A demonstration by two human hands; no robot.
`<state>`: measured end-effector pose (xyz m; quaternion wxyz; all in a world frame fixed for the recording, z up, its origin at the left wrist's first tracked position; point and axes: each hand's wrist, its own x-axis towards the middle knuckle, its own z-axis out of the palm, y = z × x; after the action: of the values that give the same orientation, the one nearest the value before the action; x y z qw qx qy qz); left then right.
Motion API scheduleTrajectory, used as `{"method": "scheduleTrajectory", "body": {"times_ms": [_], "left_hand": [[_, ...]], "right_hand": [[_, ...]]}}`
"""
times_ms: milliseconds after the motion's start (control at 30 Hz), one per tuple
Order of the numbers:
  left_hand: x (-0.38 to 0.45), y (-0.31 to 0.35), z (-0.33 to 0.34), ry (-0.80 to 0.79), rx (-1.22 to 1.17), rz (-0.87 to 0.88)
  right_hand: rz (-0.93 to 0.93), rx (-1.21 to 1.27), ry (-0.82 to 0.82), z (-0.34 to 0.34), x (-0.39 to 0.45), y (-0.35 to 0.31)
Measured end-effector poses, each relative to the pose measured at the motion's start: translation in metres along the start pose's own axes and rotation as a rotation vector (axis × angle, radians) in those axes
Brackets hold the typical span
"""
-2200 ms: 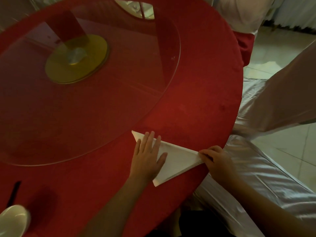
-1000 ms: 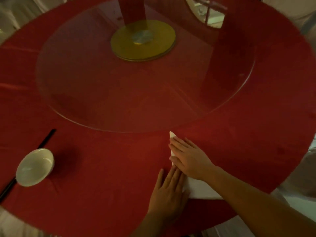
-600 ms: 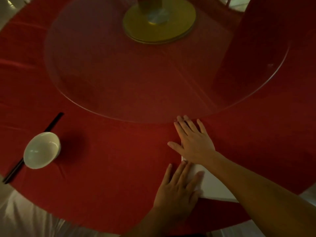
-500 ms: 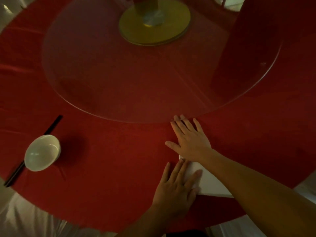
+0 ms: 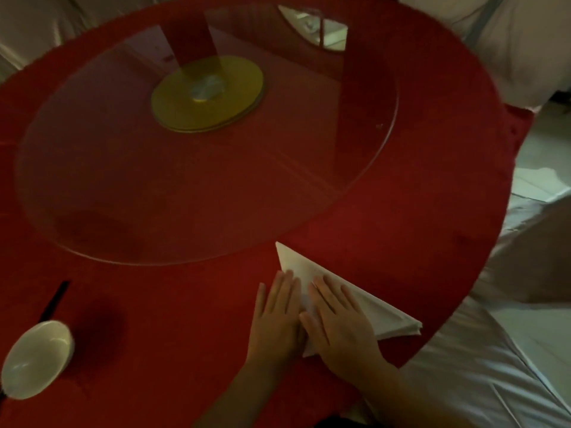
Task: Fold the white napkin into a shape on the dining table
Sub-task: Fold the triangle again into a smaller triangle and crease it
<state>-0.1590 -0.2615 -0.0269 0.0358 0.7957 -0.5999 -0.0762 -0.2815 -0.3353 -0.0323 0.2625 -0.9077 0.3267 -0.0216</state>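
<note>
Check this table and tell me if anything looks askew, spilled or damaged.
Nothing stands out. The white napkin lies flat as a folded triangle on the red tablecloth, with the left hand and right hand flat on it. The white bowl at the left sits upright, with no spill visible. The glass turntable shows no visible damage.

White napkin (image 5: pixel 367 301), flat folded triangle

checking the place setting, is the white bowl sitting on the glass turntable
No, the white bowl sits on the red tablecloth near the table's left edge, well clear of the glass turntable.
</note>
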Motion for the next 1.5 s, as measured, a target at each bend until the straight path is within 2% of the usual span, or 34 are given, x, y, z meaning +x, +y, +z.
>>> {"method": "scheduleTrajectory", "body": {"times_ms": [100,200,267,400,500,633,800,1000,1167,1300,1400,1500], "left_hand": [[0.033,-0.002,0.004,-0.076,0.010,-0.015],[0.051,-0.006,0.024,-0.104,0.014,-0.020],[0.054,-0.008,0.032,-0.091,0.017,-0.052],[0.055,-0.009,0.037,-0.037,0.027,-0.105],[0.056,-0.008,0.038,-0.019,0.030,-0.100],[0.054,-0.008,0.037,-0.006,0.023,-0.097],[0.053,-0.004,0.026,-0.083,0.063,-0.113],[-0.005,0.014,0.039,-0.107,-0.001,0.071],[-0.015,0.016,0.040,-0.118,0.004,0.063],[-0.015,0.018,0.032,-0.168,0.025,0.067],[-0.024,0.027,0.022,-0.123,-0.117,-0.065],[-0.035,0.040,0.011,0.032,-0.356,-0.367]], "right_hand": [[0.046,0.018,0.014,0.005,-0.008,0.006],[0.091,-0.083,0.034,0.007,-0.013,0.014],[0.144,-0.163,0.045,0.008,-0.021,0.023],[0.397,-0.204,0.166,0.012,-0.047,0.057],[0.460,-0.229,0.199,0.014,-0.057,0.074],[0.470,-0.234,0.190,0.018,-0.056,0.076],[0.456,-0.239,0.195,0.014,-0.056,0.072],[0.429,-0.226,0.154,0.011,-0.055,0.072],[0.410,-0.227,0.142,0.006,-0.057,0.070],[0.408,-0.123,0.168,-0.007,-0.056,0.072],[0.448,-0.070,0.228,-0.027,-0.059,0.074],[0.501,-0.070,0.177,-0.044,-0.059,0.073]]}}
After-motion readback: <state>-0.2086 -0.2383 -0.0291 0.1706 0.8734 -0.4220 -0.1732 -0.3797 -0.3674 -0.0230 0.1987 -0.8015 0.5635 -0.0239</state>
